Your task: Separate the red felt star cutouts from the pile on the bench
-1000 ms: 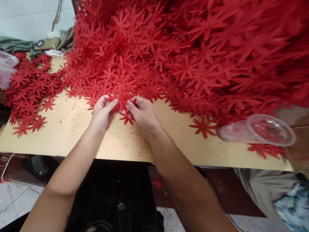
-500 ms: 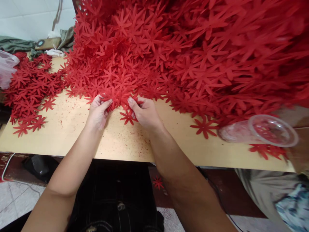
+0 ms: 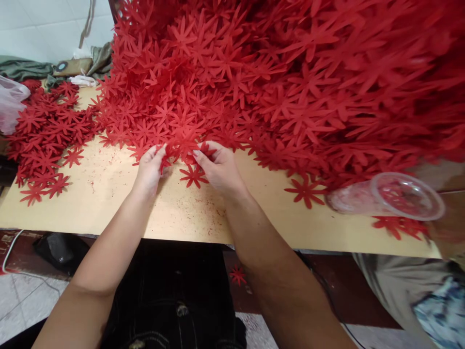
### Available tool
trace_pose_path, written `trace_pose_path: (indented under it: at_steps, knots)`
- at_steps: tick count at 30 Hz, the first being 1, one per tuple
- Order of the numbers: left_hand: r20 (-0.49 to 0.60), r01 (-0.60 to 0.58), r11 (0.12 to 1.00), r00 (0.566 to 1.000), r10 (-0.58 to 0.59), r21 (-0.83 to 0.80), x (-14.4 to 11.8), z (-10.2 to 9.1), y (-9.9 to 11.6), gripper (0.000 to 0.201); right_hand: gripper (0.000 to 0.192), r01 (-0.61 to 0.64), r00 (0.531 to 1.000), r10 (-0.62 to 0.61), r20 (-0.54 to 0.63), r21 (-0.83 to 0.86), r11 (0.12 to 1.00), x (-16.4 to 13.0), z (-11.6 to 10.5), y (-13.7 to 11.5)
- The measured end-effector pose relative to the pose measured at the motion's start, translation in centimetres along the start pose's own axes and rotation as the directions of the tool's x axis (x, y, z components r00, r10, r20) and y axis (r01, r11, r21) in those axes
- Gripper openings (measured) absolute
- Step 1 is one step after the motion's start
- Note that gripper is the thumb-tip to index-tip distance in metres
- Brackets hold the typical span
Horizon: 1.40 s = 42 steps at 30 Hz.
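Between my two hands is a red flower-shaped cutout with long narrow petals, at the front edge of a big heap of similar red cutouts. My left hand pinches petals on its left side, thumb against fingers. On the other side my right hand grips petals between thumb and fingertips. Whether more than one layer is held I cannot tell, as the red blends with the heap behind. Just below the fingers a single loose flower cutout lies flat on the table.
A smaller pile of red cutouts lies at the left, beside a plastic bag. At the right a clear plastic cup lies on its side near another single cutout. Red crumbs dot the wooden tabletop.
My left hand has shifted slightly right, and its fingers have turned around the petals. My right hand stays nearly in place, still pinching. The view has moved very slightly.
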<state>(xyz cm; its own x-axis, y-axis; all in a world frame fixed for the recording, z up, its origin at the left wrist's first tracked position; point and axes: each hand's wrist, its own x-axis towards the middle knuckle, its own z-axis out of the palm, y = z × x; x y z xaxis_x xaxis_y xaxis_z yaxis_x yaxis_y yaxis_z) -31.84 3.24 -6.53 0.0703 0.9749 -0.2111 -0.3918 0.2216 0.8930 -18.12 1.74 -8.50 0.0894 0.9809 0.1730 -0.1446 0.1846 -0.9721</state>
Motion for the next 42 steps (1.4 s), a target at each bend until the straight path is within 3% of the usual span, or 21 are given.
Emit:
trace_pose_path:
  at_steps: [3,6,8,12,18,23,26,29,31,34,36,39,42]
  knots:
    - [0.063,-0.093,0.994,0.994,0.089,0.063,0.0,0.0,-0.7,0.025,0.031,0.006,1.000,-0.006,0.012,-0.024,1.000,-0.1,0.0,0.0]
    - [0.143,-0.082,0.994,0.987,0.071,0.072,0.0,-0.1,-1.0,0.036,0.033,0.002,1.000,-0.001,0.019,-0.037,0.999,-0.2,0.1,0.0]
    - [0.147,-0.076,0.994,0.987,0.063,0.084,0.0,-0.1,-1.0,0.031,0.034,-0.008,0.999,0.010,0.038,-0.062,0.998,-0.3,0.2,0.0]
    - [0.019,-0.123,0.988,0.992,0.122,0.097,0.0,-0.1,-0.4,0.014,0.031,-0.035,0.998,0.039,0.049,-0.064,0.997,-0.4,0.0,-0.5]
    - [-0.122,-0.206,0.975,0.969,0.215,0.080,0.9,-0.6,-0.5,0.005,0.039,-0.152,0.983,0.142,0.119,0.082,0.985,-0.1,-0.7,-1.1]
    - [-0.173,-0.401,0.896,0.885,0.433,0.188,1.5,-1.4,-0.4,0.031,0.041,-0.115,0.992,0.119,-0.050,0.062,0.991,0.4,-0.9,-0.6]
    - [-0.141,-0.451,0.847,0.854,0.501,0.280,1.0,-1.1,-0.1,0.028,0.040,-0.086,0.986,0.084,-0.146,-0.005,0.996,0.5,-0.8,-0.2]
    - [-0.026,-0.395,0.863,0.905,0.424,0.315,0.1,-0.4,-0.1,0.016,0.038,-0.078,0.987,0.074,-0.146,-0.019,0.997,0.3,-0.5,-0.2]
    - [0.076,-0.314,0.908,0.949,0.305,0.278,-0.3,0.1,-0.4,0.017,0.040,-0.074,0.994,0.072,-0.084,-0.020,0.997,0.2,-0.3,-0.4]
    - [0.191,-0.204,0.956,0.968,0.165,0.209,-0.5,0.6,-0.8,0.020,0.040,-0.067,0.997,0.068,0.038,-0.029,0.997,0.0,0.1,-0.6]
    - [0.188,-0.206,0.958,0.968,0.169,0.197,-0.4,0.7,-1.0,0.017,0.038,-0.068,0.992,0.071,0.109,-0.031,0.997,-0.1,0.2,-0.6]
    - [0.097,-0.242,0.952,0.969,0.227,0.190,0.0,0.3,-0.8,0.017,0.028,-0.094,0.978,0.097,0.185,-0.025,0.995,-0.1,0.2,-0.4]
    - [0.012,-0.249,0.956,0.968,0.250,0.155,0.3,-0.1,-0.6,0.016,0.025,-0.124,0.978,0.123,0.170,-0.002,0.992,-0.2,0.0,-0.2]
